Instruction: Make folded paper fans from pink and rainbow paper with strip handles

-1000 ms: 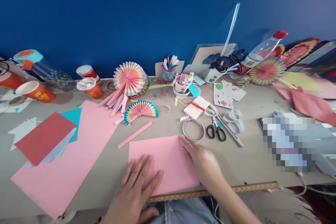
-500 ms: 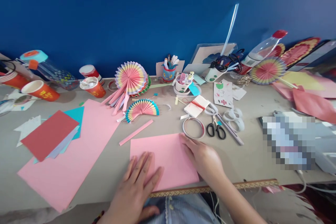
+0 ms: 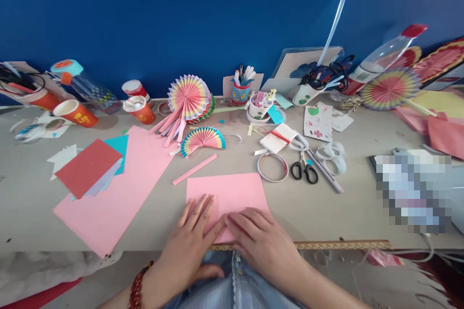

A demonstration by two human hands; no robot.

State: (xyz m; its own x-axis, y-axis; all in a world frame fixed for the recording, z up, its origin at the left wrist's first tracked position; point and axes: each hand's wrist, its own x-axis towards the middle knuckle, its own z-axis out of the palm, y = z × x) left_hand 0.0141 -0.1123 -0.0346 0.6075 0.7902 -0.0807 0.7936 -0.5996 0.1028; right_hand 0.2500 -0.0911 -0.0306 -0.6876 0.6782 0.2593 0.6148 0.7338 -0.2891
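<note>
Left hand [image 3: 190, 246] and right hand [image 3: 266, 241] on one pink sheet [image 3: 239, 188], at a crowded worktop [image 3: 326, 217]

The worktop stretches across the whole view. At its left lies one large pink paper [image 3: 136, 193], with one stack of red, lilac and blue paper [image 3: 89, 166] overlapping its left side. The smaller pink sheet lies at the near edge of the worktop, in front of the person. The left hand is flat on it, three fingers lightly spread, the index angled inward, the thumb out past the edge. The right hand's fingers are close together, their tips meeting the left index; whether they pinch the paper I cannot tell.

Two bottles stand at the back: one red-capped [image 3: 389, 55], one blue-capped [image 3: 85, 84]. One half-round pleated fan [image 3: 203, 142] lies beyond the sheet. Two white cups with green spots [image 3: 306, 95] stand right of centre. Just beside the sheet's far right corner is one tape roll [image 3: 259, 171], then one pair of black-handled scissors [image 3: 311, 174]. One narrow pink strip [image 3: 195, 169] lies at the far left.
</note>
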